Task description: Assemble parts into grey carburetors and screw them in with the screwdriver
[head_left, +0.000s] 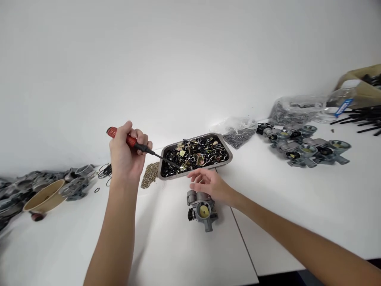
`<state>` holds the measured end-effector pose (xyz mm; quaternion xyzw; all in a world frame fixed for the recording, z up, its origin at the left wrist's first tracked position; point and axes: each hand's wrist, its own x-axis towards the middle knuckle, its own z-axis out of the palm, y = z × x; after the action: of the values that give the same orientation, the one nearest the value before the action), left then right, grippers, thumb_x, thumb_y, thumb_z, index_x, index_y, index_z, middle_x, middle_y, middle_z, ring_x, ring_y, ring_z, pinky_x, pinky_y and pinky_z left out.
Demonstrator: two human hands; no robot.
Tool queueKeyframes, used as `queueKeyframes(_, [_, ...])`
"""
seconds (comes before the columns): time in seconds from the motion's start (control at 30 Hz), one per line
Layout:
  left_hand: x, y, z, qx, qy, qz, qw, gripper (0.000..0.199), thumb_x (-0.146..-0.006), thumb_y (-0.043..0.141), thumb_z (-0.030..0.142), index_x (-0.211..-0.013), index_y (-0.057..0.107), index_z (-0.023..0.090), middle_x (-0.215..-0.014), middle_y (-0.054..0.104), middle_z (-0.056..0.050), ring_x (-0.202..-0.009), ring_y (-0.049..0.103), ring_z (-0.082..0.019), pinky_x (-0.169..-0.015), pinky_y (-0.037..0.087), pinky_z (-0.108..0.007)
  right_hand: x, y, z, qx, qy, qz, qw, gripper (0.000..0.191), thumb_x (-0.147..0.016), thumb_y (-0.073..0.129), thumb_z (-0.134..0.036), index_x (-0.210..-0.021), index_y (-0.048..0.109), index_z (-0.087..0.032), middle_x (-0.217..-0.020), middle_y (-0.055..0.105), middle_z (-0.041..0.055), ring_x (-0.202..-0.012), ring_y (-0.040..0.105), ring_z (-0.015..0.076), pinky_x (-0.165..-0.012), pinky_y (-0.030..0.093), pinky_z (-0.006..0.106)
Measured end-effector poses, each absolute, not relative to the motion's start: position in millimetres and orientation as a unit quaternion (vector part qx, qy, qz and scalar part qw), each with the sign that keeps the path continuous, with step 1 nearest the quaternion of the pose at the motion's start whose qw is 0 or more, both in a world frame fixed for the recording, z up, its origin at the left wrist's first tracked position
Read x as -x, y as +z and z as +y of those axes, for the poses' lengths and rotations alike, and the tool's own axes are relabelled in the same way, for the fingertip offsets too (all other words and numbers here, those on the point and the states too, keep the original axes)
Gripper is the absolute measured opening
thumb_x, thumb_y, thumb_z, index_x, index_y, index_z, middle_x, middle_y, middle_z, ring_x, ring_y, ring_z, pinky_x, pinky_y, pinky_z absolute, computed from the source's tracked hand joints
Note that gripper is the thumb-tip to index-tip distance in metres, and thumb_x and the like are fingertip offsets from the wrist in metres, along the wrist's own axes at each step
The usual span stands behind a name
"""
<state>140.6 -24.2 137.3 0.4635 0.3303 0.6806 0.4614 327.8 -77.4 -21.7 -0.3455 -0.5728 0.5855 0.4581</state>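
Note:
My left hand [128,153] is closed around the red handle of a screwdriver [130,140], whose dark shaft slants down to the right over a metal tray [230,155] of small black and brass-coloured parts. A metal carburetor [204,211] with a yellowish disc in its round opening lies on the white table in front of the tray. Just above its back edge hovers my right hand [208,183], near the tray's front rim, fingers apart and slightly bent, with nothing visible between them.
Small brass pieces [149,175] lie left of the tray. At far left are a tan bowl [44,196] and metal castings [76,187]. Several carburetors [306,149], plastic bags [238,133], a clear bottle [341,99] and black rods [366,117] stand at right.

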Motion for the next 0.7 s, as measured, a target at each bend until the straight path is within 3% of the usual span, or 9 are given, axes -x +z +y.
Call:
queueKeyframes(0.13, [-158.1, 126.9, -26.8, -0.499, 0.669, 0.345, 0.428, 0.039, -0.080, 0.071, 0.028, -0.054, 0.043, 0.020, -0.048, 0.041, 0.003, -0.042, 0.038, -0.008, -0.042, 0.040, -0.023, -326.4, -23.5, -76.5, 0.324, 0.612, -0.549, 0.468, 0.038, -0.083, 0.074, -0.041, -0.114, 0.069, -0.021, -0.113, 0.065, 0.0070, -0.091, 0.060, 0.0142, -0.077, 0.051, 0.027])
queueKeyframes(0.33, [-160.6, 110.1, -25.4, -0.529, 0.646, 0.355, 0.421, 0.040, -0.078, 0.074, 0.031, -0.053, 0.045, 0.020, -0.048, 0.042, 0.004, -0.043, 0.041, -0.008, -0.042, 0.040, -0.023, -320.8, -29.8, -78.9, 0.350, 0.609, -0.538, 0.466, 0.042, -0.079, 0.078, -0.038, -0.116, 0.070, -0.021, -0.111, 0.069, 0.0070, -0.090, 0.063, 0.0141, -0.075, 0.052, 0.026])
queueKeyframes(0.7, [-164.4, 96.6, -29.3, -0.564, 0.615, 0.361, 0.416, 0.042, -0.077, 0.075, 0.039, -0.055, 0.045, 0.020, -0.048, 0.046, 0.003, -0.042, 0.045, -0.008, -0.043, 0.041, -0.023, -318.7, -27.8, -81.5, 0.404, 0.569, -0.541, 0.470, 0.032, -0.077, 0.078, -0.038, -0.101, 0.073, -0.018, -0.085, 0.070, 0.0041, -0.072, 0.061, 0.0130, -0.064, 0.049, 0.025])
